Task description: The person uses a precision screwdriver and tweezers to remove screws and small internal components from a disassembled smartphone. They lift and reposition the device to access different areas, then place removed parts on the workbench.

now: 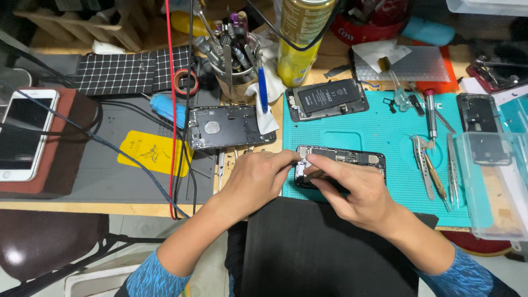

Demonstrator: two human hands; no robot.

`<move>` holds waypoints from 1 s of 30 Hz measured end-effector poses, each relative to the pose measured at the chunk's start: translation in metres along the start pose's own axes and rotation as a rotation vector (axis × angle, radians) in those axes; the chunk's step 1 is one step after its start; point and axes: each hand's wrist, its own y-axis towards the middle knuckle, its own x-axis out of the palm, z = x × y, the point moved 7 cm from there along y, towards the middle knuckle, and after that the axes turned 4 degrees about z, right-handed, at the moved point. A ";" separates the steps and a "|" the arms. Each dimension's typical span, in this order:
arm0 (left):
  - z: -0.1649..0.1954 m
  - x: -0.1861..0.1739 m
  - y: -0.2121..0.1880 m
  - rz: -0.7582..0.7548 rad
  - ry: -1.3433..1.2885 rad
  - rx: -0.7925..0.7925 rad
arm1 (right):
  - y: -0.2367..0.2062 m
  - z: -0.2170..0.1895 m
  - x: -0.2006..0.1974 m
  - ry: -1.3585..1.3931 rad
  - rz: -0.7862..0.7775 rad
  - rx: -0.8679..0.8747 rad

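This is a phone-repair workshop. A teal repair mat (379, 132) covers part of the wooden surface (82, 208), with an opened phone (352, 159) and a phone battery (333, 98) on it. Tweezers (426, 165) and a screwdriver (430, 113) lie beside them, a cup of tools (236, 60) stands behind, and a bare phone housing (228, 127) rests on a grey mat (110, 176).

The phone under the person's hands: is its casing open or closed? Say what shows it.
Open. The phone lies on the teal mat with no screen on it, its boards and inner parts bare; both hands work at its left end.
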 end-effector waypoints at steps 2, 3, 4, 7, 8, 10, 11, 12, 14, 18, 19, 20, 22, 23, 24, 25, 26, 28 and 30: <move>-0.001 0.000 0.001 -0.024 -0.006 -0.037 | 0.002 -0.001 -0.003 -0.033 0.017 0.000; -0.001 0.000 0.002 -0.038 -0.010 -0.054 | 0.003 -0.002 -0.006 -0.051 0.026 0.001; 0.001 -0.001 0.003 -0.044 -0.029 -0.050 | 0.004 0.001 -0.015 -0.049 0.076 0.066; 0.008 -0.008 0.005 -0.056 -0.088 -0.027 | 0.009 0.014 -0.049 -0.112 0.152 0.259; 0.010 -0.011 0.006 -0.057 -0.109 -0.011 | 0.012 0.020 -0.060 -0.179 0.128 0.322; 0.016 -0.012 0.010 -0.091 -0.122 0.019 | 0.014 0.035 -0.068 -0.324 0.017 0.445; 0.017 -0.011 0.013 -0.121 -0.112 0.035 | 0.015 0.044 -0.068 -0.402 -0.070 0.502; 0.020 -0.009 0.017 -0.149 -0.101 0.054 | 0.012 0.051 -0.068 -0.480 -0.156 0.558; 0.023 -0.002 0.023 -0.221 -0.035 0.051 | 0.007 0.055 -0.063 -0.498 -0.258 0.532; 0.020 0.014 0.032 -0.382 0.114 -0.025 | 0.000 0.061 -0.051 -0.463 -0.343 0.427; 0.021 0.015 0.032 -0.374 0.108 -0.017 | -0.001 0.062 -0.052 -0.441 -0.327 0.423; 0.023 0.015 0.034 -0.366 0.105 -0.007 | -0.001 0.064 -0.051 -0.420 -0.310 0.418; 0.025 0.015 0.036 -0.359 0.094 0.002 | 0.000 0.071 -0.053 -0.393 -0.287 0.459; 0.027 0.015 0.035 -0.361 0.086 0.000 | 0.000 0.076 -0.054 -0.385 -0.284 0.507; 0.028 0.014 0.036 -0.361 0.080 -0.002 | 0.001 0.080 -0.056 -0.377 -0.279 0.553; 0.029 0.013 0.036 -0.354 0.076 0.004 | -0.002 0.089 -0.055 -0.403 -0.346 0.651; 0.031 0.012 0.035 -0.346 0.071 0.009 | -0.005 0.097 -0.056 -0.428 -0.414 0.751; 0.035 0.009 0.033 -0.317 0.069 0.031 | -0.007 0.108 -0.058 -0.350 -0.450 0.866; 0.039 0.006 0.032 -0.275 0.078 0.064 | -0.004 0.113 -0.058 -0.146 -0.386 0.884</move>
